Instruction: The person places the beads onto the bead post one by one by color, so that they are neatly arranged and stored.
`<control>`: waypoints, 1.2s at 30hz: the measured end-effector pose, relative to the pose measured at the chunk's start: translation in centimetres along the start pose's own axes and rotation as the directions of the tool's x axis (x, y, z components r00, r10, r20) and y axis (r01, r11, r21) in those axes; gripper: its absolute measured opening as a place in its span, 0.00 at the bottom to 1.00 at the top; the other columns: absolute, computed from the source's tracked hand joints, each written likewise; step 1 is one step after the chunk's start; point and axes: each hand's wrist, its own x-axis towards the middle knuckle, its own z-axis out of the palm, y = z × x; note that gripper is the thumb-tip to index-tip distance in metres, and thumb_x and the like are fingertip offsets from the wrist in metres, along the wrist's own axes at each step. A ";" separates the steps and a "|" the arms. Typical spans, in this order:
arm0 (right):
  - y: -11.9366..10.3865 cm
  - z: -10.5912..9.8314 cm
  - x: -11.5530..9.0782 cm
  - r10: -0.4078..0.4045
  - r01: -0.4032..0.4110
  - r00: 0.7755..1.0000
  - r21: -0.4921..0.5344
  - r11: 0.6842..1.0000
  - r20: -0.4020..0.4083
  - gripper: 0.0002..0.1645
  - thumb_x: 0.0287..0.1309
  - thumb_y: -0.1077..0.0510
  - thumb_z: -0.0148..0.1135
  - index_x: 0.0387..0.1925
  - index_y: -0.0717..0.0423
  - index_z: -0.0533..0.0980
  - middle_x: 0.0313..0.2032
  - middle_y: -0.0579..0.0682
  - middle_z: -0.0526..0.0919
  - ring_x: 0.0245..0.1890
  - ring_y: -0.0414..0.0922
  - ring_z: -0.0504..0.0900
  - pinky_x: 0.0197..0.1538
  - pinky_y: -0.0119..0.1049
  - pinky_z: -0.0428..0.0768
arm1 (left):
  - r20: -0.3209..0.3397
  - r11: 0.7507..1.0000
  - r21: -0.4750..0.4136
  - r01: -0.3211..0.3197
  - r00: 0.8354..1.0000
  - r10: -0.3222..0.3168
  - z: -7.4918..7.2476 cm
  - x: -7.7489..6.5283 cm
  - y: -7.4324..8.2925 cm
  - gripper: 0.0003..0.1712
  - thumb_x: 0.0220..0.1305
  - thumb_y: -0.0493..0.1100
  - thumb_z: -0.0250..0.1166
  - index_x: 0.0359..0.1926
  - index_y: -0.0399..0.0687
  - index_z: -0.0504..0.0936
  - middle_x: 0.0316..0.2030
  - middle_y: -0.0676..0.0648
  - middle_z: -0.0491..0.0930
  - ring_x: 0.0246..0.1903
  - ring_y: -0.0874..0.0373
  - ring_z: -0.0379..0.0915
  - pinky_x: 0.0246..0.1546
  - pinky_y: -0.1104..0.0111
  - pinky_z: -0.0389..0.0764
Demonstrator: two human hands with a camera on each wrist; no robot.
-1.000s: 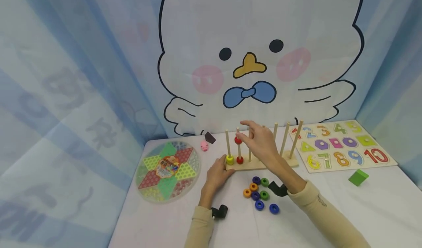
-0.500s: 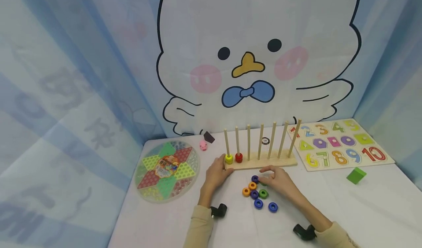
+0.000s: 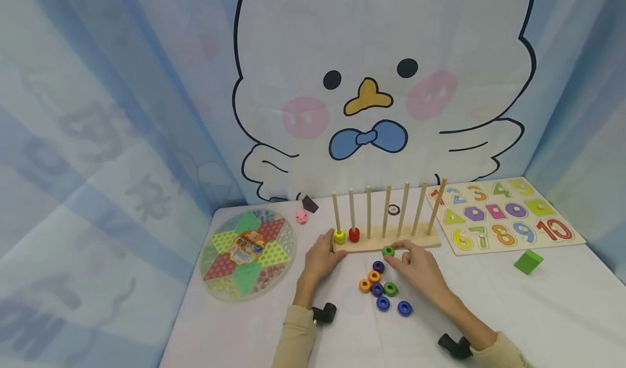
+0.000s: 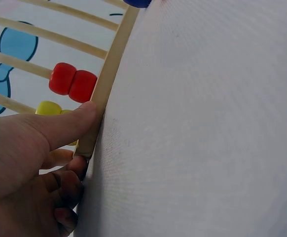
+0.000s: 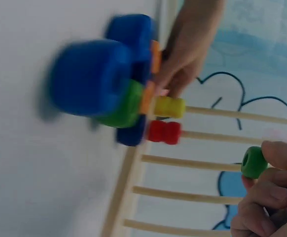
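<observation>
My left hand (image 3: 320, 259) grips the left end of a wooden peg stand (image 3: 411, 241), thumb on the base (image 4: 109, 74) and fingers curled at its end in the left wrist view. Two red beads (image 4: 73, 82) sit on the second peg, and yellow beads (image 5: 169, 107) sit on the first. The other pegs are bare. My right hand (image 3: 420, 270) pinches a green bead (image 5: 254, 162) between thumb and fingers, in front of the stand's base in the head view. Loose blue beads (image 3: 404, 309), orange beads (image 3: 364, 285) and another green bead (image 3: 390, 288) lie nearby.
A round Chinese checkers board (image 3: 248, 254) lies on the left. At the right is a number puzzle board (image 3: 508, 216), with a green block (image 3: 529, 261) in front. A pink pig figure (image 3: 301, 216) and a dark piece (image 3: 310, 204) lie behind my left hand.
The upper red bead has dropped down its peg onto the other one. My right hand has come down from the pegs to the loose beads and picked up a green bead. My left hand stays put.
</observation>
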 end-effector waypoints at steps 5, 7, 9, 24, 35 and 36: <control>-5.2 -2.3 2.7 -0.198 0.204 0.960 0.011 0.979 -0.196 0.25 0.58 0.44 0.63 0.50 0.56 0.76 0.12 0.43 0.64 0.11 0.39 0.60 0.16 0.32 0.58 | -0.011 1.000 -0.007 0.009 1.000 -0.009 -0.1 0.2 0.0 0.41 0.58 0.55 0.67 0.68 0.46 0.64 0.41 0.46 0.74 0.33 0.58 0.67 0.37 0.61 0.71; -6.8 -2.9 3.8 -0.243 0.251 0.934 -0.004 0.968 -0.260 0.24 0.58 0.45 0.64 0.50 0.56 0.77 0.11 0.43 0.64 0.11 0.40 0.60 0.16 0.33 0.58 | -0.004 1.000 -0.013 0.014 1.000 -0.014 0.0 0.2 0.0 0.41 0.58 0.55 0.67 0.68 0.46 0.64 0.41 0.46 0.74 0.33 0.57 0.67 0.37 0.61 0.71; -8.1 -3.3 4.7 -0.268 0.275 0.913 -0.021 0.961 -0.306 0.24 0.58 0.46 0.64 0.50 0.56 0.77 0.11 0.43 0.64 0.11 0.40 0.61 0.16 0.34 0.58 | 0.006 1.000 -0.017 0.015 1.000 -0.015 0.0 0.1 0.0 0.41 0.58 0.55 0.67 0.68 0.46 0.64 0.41 0.47 0.74 0.33 0.58 0.67 0.37 0.62 0.71; -9.8 -3.1 7.3 -0.282 0.271 0.905 -0.079 0.959 -0.319 0.26 0.59 0.48 0.64 0.55 0.58 0.75 0.12 0.44 0.65 0.10 0.42 0.63 0.16 0.35 0.60 | 0.000 1.000 -0.019 -0.003 1.000 0.003 0.1 0.3 0.1 0.41 0.59 0.55 0.67 0.68 0.44 0.64 0.40 0.48 0.74 0.33 0.58 0.66 0.37 0.62 0.70; -3.0 0.2 0.1 0.029 -0.037 0.998 0.149 0.988 0.057 0.20 0.59 0.51 0.64 0.49 0.56 0.76 0.12 0.43 0.61 0.12 0.38 0.57 0.16 0.30 0.56 | 0.018 1.000 -0.013 0.013 1.000 -0.013 0.0 0.0 0.2 0.42 0.59 0.55 0.67 0.68 0.44 0.63 0.40 0.47 0.74 0.33 0.58 0.66 0.39 0.62 0.71; -2.4 0.4 -0.5 0.073 -0.088 0.991 0.136 0.987 0.115 0.19 0.58 0.51 0.65 0.48 0.56 0.76 0.12 0.43 0.62 0.12 0.38 0.57 0.16 0.30 0.56 | 0.018 1.000 -0.013 0.014 1.000 -0.014 0.0 -0.1 0.2 0.42 0.59 0.55 0.67 0.69 0.44 0.63 0.40 0.47 0.74 0.33 0.58 0.66 0.39 0.62 0.71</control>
